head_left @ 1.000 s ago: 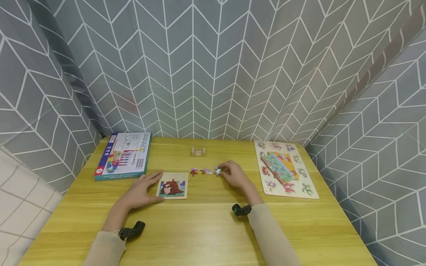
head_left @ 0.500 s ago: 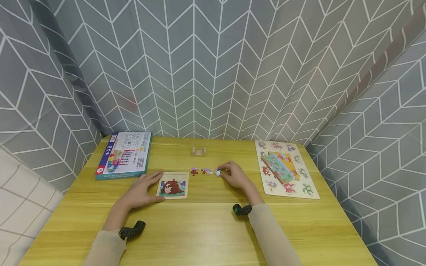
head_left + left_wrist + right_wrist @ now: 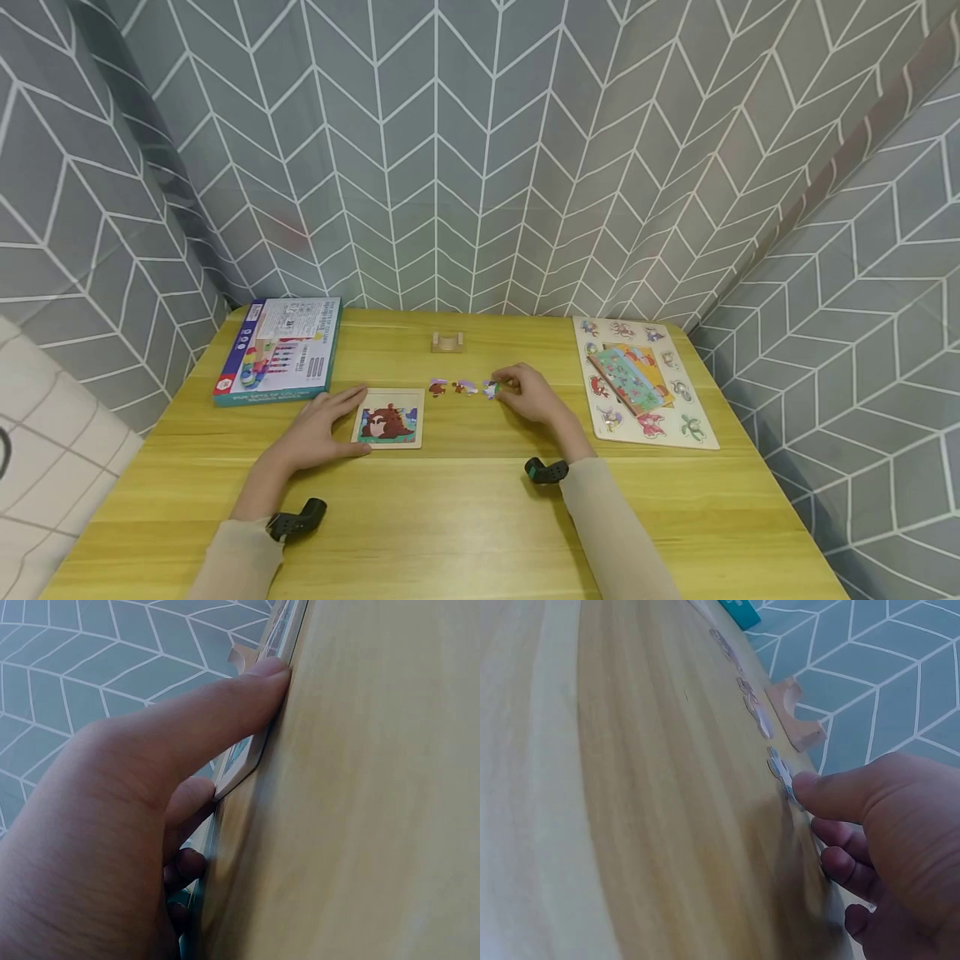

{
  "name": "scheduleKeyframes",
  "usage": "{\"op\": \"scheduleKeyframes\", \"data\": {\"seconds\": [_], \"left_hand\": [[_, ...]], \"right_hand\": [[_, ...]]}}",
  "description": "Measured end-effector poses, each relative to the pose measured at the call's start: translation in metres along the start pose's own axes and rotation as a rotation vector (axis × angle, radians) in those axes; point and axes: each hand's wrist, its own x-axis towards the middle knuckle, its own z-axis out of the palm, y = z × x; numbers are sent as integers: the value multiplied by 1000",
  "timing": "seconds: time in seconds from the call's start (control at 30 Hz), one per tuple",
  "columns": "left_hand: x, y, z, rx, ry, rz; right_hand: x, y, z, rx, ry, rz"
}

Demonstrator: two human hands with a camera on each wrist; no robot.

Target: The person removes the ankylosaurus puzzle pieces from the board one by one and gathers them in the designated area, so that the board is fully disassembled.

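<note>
My left hand (image 3: 315, 433) holds a small square wooden puzzle tray (image 3: 393, 397) at its left side, thumb at the near corner and index finger at the far one. A picture of a brown animal fills the tray's lower part. In the left wrist view the thumb lies along the edge of the tray. My right hand (image 3: 531, 396) pinches a white and purple jigsaw piece (image 3: 780, 771) between thumb and fingers, low over the table. Left of it two more pieces lie in a row, one brown and purple (image 3: 438, 387), the other similar (image 3: 465, 387).
A small notched wooden block (image 3: 447, 342) stands behind the row of pieces. At the back left lies a flat printed box (image 3: 277, 350). On the right is a large wooden board (image 3: 672, 425) with animal figures, bearing colourful picture panels (image 3: 633, 375). Grey patterned curtains (image 3: 465, 167) surround the table.
</note>
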Motion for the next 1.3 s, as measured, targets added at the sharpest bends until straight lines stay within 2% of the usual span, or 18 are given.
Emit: {"op": "scheduleKeyframes", "data": {"seconds": [0.13, 0.33, 0.57, 0.7, 0.87, 1.03, 1.3], "left_hand": [[0, -1, 0, 0, 0, 4], [0, -1, 0, 13, 1, 6], [2, 0, 1, 11, 1, 13], [3, 0, 0, 14, -1, 5], [2, 1, -1, 5, -1, 0], [1, 2, -2, -4, -1, 0], [-1, 1, -1, 8, 2, 10]], "right_hand": [[0, -7, 0, -2, 19, -1], [9, -36, 13, 24, 39, -46], [27, -81, 45, -20, -74, -144], [38, -107, 66, -44, -153, -155], [48, -131, 87, -66, -205, -164], [53, -139, 100, -101, -239, -204], [54, -135, 110, -152, -253, -232]]}}
